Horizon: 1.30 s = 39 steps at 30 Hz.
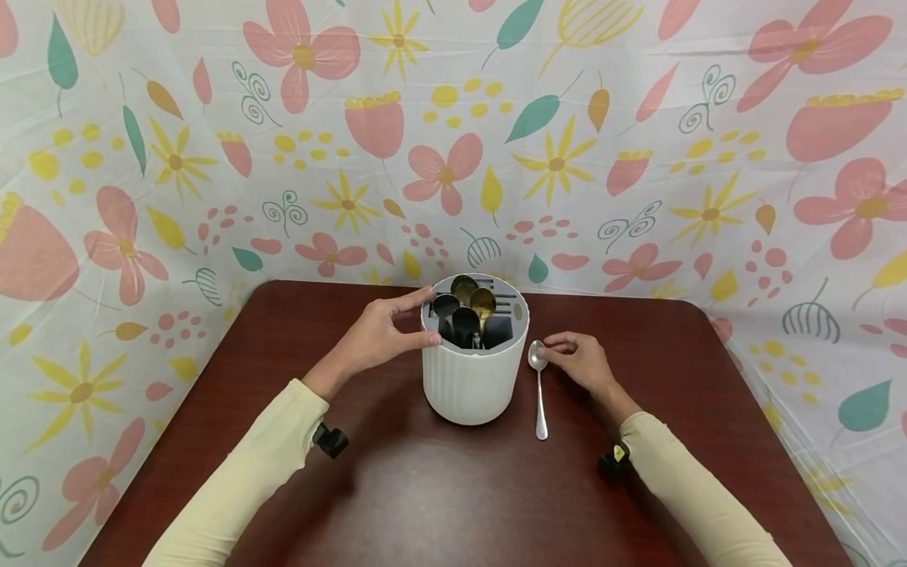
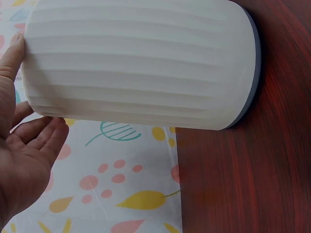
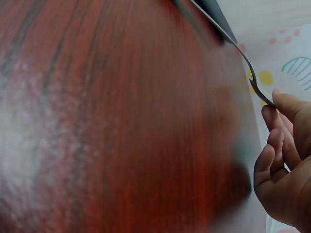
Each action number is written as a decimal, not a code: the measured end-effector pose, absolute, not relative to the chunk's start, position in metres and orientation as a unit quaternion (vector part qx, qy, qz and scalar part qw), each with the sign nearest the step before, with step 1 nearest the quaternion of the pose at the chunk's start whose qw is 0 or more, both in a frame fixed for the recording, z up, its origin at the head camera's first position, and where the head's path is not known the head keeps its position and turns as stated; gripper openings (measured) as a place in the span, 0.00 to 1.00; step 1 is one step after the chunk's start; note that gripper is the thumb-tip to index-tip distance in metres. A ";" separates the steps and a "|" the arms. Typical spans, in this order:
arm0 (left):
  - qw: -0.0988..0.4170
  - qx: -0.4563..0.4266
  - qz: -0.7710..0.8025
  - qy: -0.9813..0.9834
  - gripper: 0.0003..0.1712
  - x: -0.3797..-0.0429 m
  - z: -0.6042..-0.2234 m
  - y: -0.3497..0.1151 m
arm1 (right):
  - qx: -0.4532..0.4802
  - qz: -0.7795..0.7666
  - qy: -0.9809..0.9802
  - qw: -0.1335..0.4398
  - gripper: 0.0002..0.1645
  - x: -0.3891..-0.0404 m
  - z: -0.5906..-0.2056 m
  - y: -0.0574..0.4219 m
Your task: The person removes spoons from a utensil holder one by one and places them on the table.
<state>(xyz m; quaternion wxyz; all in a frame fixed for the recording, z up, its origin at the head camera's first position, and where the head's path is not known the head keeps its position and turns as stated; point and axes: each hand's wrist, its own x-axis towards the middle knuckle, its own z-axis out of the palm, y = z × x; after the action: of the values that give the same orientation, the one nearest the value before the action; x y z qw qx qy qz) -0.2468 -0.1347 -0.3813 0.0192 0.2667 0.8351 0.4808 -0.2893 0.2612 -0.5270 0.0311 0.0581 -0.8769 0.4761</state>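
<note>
A white ribbed cutlery holder (image 1: 471,386) stands upright on the table, with a grey slotted insert (image 1: 506,303) in its top. Several dark and gold-toned spoons (image 1: 483,302) stand in it, bowls up. My left hand (image 1: 386,331) rests against the holder's left side at the rim, thumb and fingers spread and fairly straight. In the left wrist view, the thumb (image 2: 17,48) touches the rim end. To the right of the holder, my right hand (image 1: 577,358) pinches a silver spoon (image 1: 541,394) by its bowl between thumb and fingertips, the handle pointing down toward the near side.
The dark red-brown wooden table (image 1: 425,496) has a glossy top. A floral cloth (image 1: 453,142) hangs behind and beside it, close to the table's back edge. Black wrist cameras (image 1: 330,439) sit at both cuffs.
</note>
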 end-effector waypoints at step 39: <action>0.021 0.259 0.484 0.836 0.45 -0.245 -0.381 -0.134 | 0.130 0.332 -0.929 0.099 0.18 -0.283 -0.524 0.262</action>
<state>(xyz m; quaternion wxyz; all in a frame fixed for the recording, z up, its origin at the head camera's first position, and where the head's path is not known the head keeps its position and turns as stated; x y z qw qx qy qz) -0.2452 -0.1336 -0.3807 0.0212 0.2593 0.8356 0.4838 -0.2832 0.2624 -0.5241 0.0992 0.1301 -0.9291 0.3316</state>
